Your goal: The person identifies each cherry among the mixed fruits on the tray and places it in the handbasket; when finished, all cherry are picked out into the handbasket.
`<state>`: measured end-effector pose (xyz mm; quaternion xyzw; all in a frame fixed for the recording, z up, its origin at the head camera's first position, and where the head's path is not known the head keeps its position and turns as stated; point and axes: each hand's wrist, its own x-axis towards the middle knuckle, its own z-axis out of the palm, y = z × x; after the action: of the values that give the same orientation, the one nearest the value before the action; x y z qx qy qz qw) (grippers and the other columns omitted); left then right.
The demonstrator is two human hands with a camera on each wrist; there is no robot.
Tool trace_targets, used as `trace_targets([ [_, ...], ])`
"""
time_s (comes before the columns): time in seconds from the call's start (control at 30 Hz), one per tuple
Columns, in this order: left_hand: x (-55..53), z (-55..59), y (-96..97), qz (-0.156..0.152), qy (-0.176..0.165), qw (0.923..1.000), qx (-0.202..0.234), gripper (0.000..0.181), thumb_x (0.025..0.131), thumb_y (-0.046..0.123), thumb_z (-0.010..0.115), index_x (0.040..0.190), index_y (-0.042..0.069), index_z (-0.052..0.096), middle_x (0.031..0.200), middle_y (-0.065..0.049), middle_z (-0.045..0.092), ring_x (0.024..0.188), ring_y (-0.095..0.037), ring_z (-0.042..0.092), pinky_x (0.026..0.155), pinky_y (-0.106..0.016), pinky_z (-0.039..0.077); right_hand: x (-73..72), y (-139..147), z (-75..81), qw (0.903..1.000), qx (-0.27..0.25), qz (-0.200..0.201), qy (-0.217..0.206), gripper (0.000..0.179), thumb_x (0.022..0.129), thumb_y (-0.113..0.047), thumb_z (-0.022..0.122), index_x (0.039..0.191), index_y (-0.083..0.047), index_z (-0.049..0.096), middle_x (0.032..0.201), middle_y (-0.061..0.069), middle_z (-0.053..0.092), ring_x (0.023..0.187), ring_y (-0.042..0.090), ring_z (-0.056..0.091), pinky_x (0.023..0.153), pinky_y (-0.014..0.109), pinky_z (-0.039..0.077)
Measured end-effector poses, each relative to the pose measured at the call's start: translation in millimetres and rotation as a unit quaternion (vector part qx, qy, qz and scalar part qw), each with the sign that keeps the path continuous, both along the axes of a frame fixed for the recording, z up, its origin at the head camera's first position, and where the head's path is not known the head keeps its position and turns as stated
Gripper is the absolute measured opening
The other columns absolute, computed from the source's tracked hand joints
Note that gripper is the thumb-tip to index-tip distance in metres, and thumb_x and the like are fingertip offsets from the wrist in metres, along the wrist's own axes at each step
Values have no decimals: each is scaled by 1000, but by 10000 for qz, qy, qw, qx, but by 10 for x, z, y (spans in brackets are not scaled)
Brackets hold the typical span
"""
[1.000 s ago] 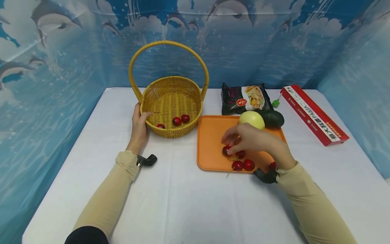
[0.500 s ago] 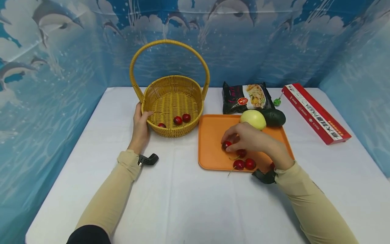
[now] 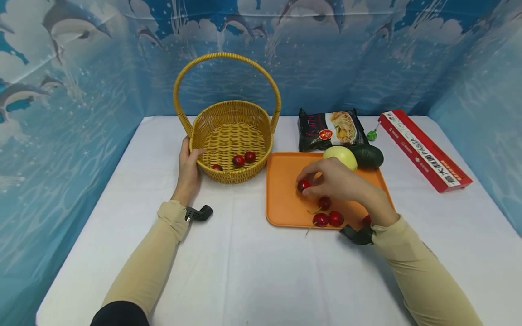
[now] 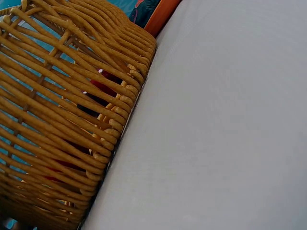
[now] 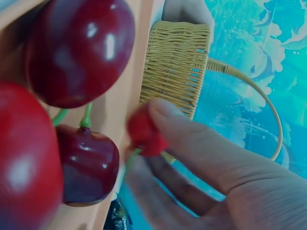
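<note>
My left hand (image 3: pixel 188 170) grips the near left rim of a yellow wicker basket (image 3: pixel 232 108), its thumb over the edge. Several cherries (image 3: pixel 238 160) lie at the front of the basket floor. Over an orange tray (image 3: pixel 281 194), my right hand (image 3: pixel 336 181) pinches a red cherry (image 5: pixel 145 132) between thumb and fingers; a green stem shows on it in the right wrist view. Below that hand, more cherries (image 3: pixel 336 218) rest on the tray, one partly covered by the wrist. The left wrist view shows only the basket's woven side (image 4: pixel 62 96) with dark red fruit behind it.
At the tray's back are a pale yellow-green round fruit (image 3: pixel 340 157) and a dark green vegetable (image 3: pixel 367 156). Behind stand a black noodle packet (image 3: pixel 332 130), a small green item (image 3: pixel 371 135) and a red pasta box (image 3: pixel 426 151). A printed blue curtain (image 3: pixel 244 81) hangs behind the table.
My right hand has lifted the pinched cherry slightly up and away from the other cherries on the tray. The left hand and the basket have stayed in place.
</note>
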<state>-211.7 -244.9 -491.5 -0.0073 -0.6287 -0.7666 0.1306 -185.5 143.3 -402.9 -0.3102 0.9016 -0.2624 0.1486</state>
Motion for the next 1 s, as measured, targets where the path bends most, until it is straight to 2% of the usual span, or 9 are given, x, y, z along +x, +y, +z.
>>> trace_targets([
  [0.1,-7,6,5,-21,18,10000,19,70,95,10,49,163,15,34,167,-14,33,154,-31,35,127,-41,30,-4,2,17,9990,-314,-46,309,32,88,-17,86,119,-11,79,115,0,78,104,20,71,89,43,63],
  [0.27,-7,16,3,17,33,10000,7,69,95,11,49,162,15,34,166,-14,34,153,-32,35,127,-41,30,-25,-15,28,9953,-616,-87,748,34,89,-16,86,121,-12,78,116,0,77,110,20,70,88,42,64],
  [0.53,0,19,-12,46,-9,10000,-10,70,95,11,48,164,15,33,167,-13,33,154,-31,34,128,-41,29,-12,-70,25,9857,-1006,-548,1235,33,88,-16,86,120,-14,78,110,0,78,103,20,73,88,43,64],
  [0.7,14,21,-12,56,-65,10000,-9,71,95,11,49,164,16,32,168,-12,32,155,-30,34,128,-41,29,-63,-211,73,9789,-1147,-608,1579,32,91,-17,84,122,-10,77,114,6,77,104,25,75,90,48,62],
  [0.87,10,9,-23,78,-89,9999,-25,72,95,12,48,164,17,32,168,-11,32,155,-29,33,128,-41,29,-184,-508,202,9781,-1257,-388,1614,32,92,-15,83,122,-9,77,115,7,77,106,25,73,93,47,61],
  [1.0,-1,1,-22,20,-94,10000,-6,71,96,12,47,165,18,31,169,-10,31,156,-29,32,129,-41,29,-274,-808,316,9811,-1281,-236,1434,33,92,-14,82,124,-7,76,118,9,76,106,26,73,93,44,62],
])
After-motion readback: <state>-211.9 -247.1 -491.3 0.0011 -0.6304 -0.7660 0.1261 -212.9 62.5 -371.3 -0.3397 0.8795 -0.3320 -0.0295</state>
